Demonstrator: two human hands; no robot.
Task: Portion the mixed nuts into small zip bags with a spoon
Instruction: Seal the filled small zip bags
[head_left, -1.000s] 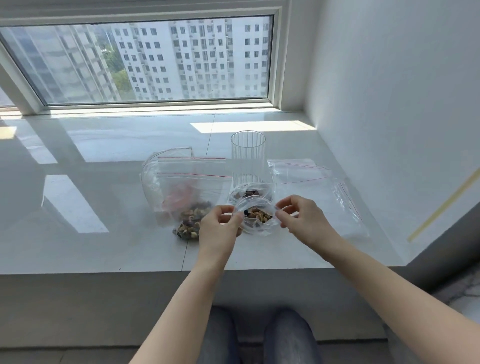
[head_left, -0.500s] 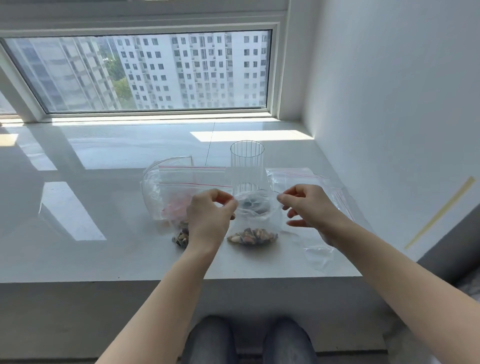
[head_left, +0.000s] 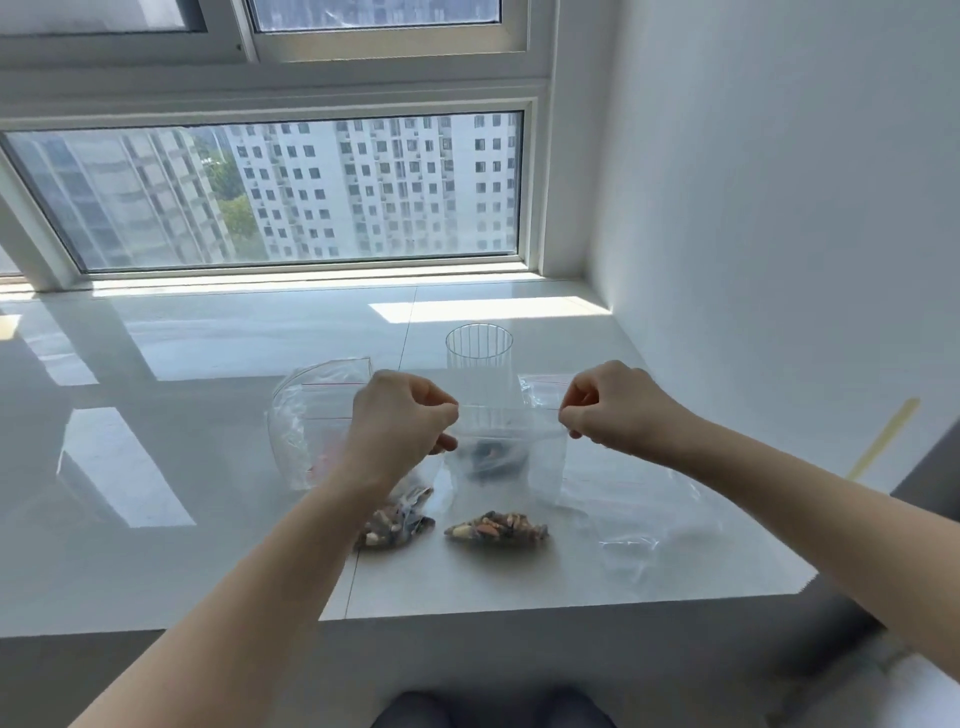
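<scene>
The small zip bag (head_left: 506, 467) hangs at the centre of the frame, stretched between two hands just above the white ledge (head_left: 208, 545). Its load of mixed nuts (head_left: 497, 530) is settled along the bottom edge. The left hand (head_left: 397, 426) pinches the top corner at one end of the seal, thumb against curled fingers; the right hand (head_left: 608, 408) pinches the opposite corner the same way.

The bag looks thin, limp and slick, so it will probably slide out of a loose grip and fold wherever it is not supported. The portion seems light, yet heavy enough to pull the film taut. The stiffer zip strip along the top is likely the best place to take hold.

Just left of it, low in the frame, a larger bag of nuts (head_left: 395, 525) lies on the ledge, partly covered by the left forearm. Behind that hand is a big clear bag (head_left: 311, 415) with red seal lines; something pink inside is too blurred to name. A ribbed clear cup (head_left: 479, 358) stands upright behind the held bag, its lower part seen only through the film, with a dark shape there that I cannot identify. More empty bags (head_left: 639, 514) lie at the right. No spoon is visible, and whether the zip is pressed closed cannot be told.
</scene>
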